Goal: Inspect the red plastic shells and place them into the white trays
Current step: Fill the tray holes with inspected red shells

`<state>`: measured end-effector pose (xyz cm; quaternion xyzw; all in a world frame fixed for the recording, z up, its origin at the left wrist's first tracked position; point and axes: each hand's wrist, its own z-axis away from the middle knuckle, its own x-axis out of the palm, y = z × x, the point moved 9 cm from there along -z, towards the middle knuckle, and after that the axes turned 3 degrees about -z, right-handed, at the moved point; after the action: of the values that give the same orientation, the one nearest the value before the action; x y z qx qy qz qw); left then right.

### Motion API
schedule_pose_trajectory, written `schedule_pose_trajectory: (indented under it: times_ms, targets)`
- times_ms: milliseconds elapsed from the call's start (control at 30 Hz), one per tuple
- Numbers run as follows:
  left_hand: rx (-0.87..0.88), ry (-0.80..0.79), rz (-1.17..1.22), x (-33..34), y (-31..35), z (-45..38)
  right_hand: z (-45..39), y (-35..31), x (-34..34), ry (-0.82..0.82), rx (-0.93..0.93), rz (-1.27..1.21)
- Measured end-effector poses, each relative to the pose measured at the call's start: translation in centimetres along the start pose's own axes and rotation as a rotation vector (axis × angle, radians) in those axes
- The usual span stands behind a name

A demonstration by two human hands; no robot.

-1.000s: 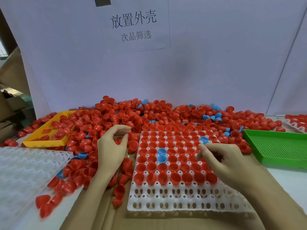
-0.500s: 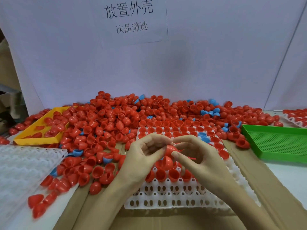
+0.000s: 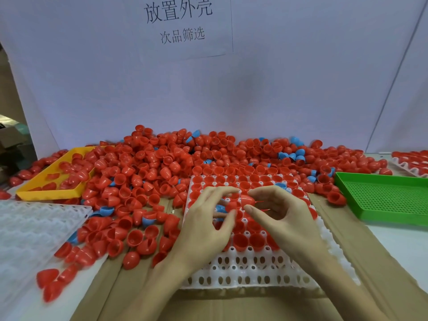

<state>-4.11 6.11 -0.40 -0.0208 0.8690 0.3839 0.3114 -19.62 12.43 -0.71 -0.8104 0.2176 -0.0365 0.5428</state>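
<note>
A: Hands?
B: Both over the white tray [image 3: 252, 269], close together. Left hand [image 3: 206, 224] has fingers curled, thumb and fingertips pinching a red shell [image 3: 232, 205]. Right hand [image 3: 278, 212] is curled too, index and thumb around another shell [image 3: 249, 197] at 1 o'clock of the first, the two just beside each other.

A: Touching?
B: Can't tell, blurred there.

A: Tray state?
B: Far rows filled with red shells, a few blue ones mixed in. Near rows bare. Tray sits on cardboard [image 3: 231, 306] on the bench.

A: Rest of the stock?
B: Loose pile [image 3: 176, 158] from 9 to 1 o'clock of the tray, spilling into a yellow tray [image 3: 49, 193] at 10. Green tray [image 3: 384, 198] at 3. Second white tray [image 3: 30, 228] at 9.
</note>
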Motion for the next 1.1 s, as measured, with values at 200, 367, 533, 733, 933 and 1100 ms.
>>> schedule_pose_trajectory:
  times_ms: [200,367,533,733,933,1100]
  targets:
    - [0.07,0.039,-0.019,-0.8,0.9,-0.2,0.0,0.1,0.3,-0.025,-0.032,0.026]
    - [-0.125,0.342,-0.181,-7.1,-3.1,-0.9,-0.2,0.4,-0.7,0.043,-0.03,0.105]
    - [-0.325,0.187,-0.629,-8.6,-7.2,-0.8,-0.2,0.2,-1.2,0.064,-0.032,0.156]
    - [-0.082,0.042,-0.401,-3.7,-4.1,-1.4,-0.2,0.4,-1.1,0.047,-0.024,0.227]
    - [0.018,-0.072,-0.397,-0.2,-2.6,-0.8,-0.2,0.1,-1.0,0.038,-0.04,0.265]
    - [0.066,-0.1,-0.392,0.4,-2.0,-0.5,-0.2,0.0,-0.9,0.027,-0.047,0.288]
